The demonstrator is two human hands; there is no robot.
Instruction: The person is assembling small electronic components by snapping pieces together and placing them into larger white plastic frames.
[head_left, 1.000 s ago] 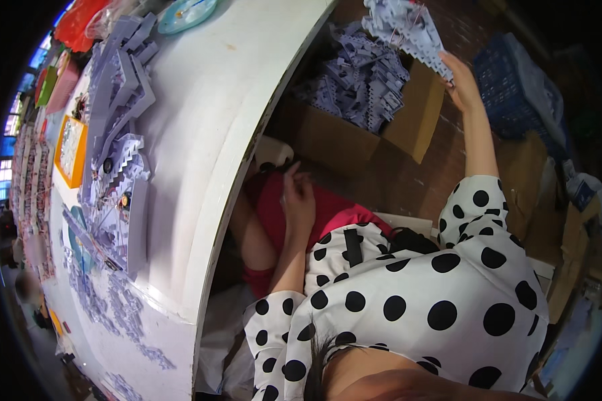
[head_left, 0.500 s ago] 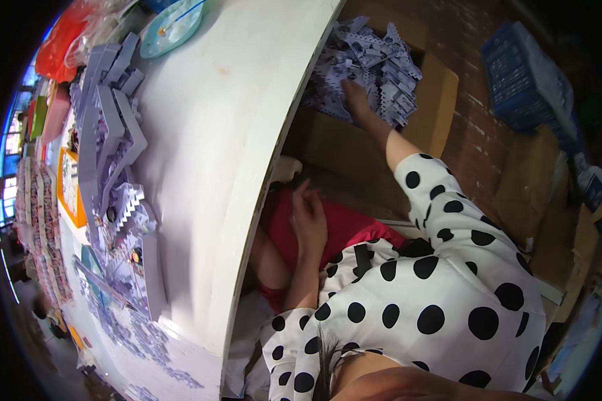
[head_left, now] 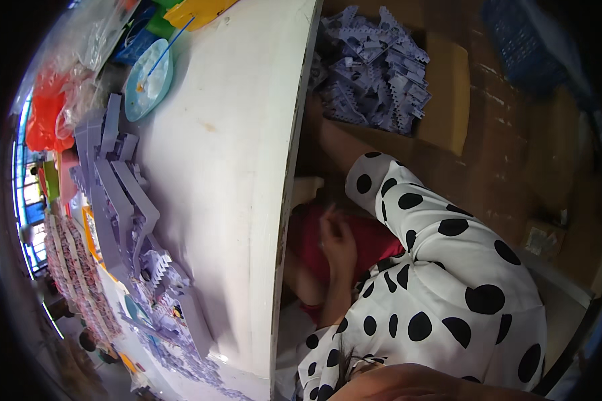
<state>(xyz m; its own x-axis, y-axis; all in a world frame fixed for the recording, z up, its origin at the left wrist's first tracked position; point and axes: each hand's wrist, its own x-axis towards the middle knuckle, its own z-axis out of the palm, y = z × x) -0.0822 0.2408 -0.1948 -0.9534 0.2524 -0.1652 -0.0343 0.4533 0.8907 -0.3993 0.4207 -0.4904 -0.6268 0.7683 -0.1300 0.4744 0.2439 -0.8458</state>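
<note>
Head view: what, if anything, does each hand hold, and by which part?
Left hand: nothing seen held. Right hand: cannot be told; it is in shadow beside the table.

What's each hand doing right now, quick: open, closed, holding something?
Left hand: loosely open, nothing seen in it.
Right hand: cannot be told; it is dim and partly hidden by the white table.

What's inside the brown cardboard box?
Lots of pale purple pieces, some with zigzag edges, heaped in the cardboard box. They cover the bottom; the table hides the left side, so I can't see there.
</note>
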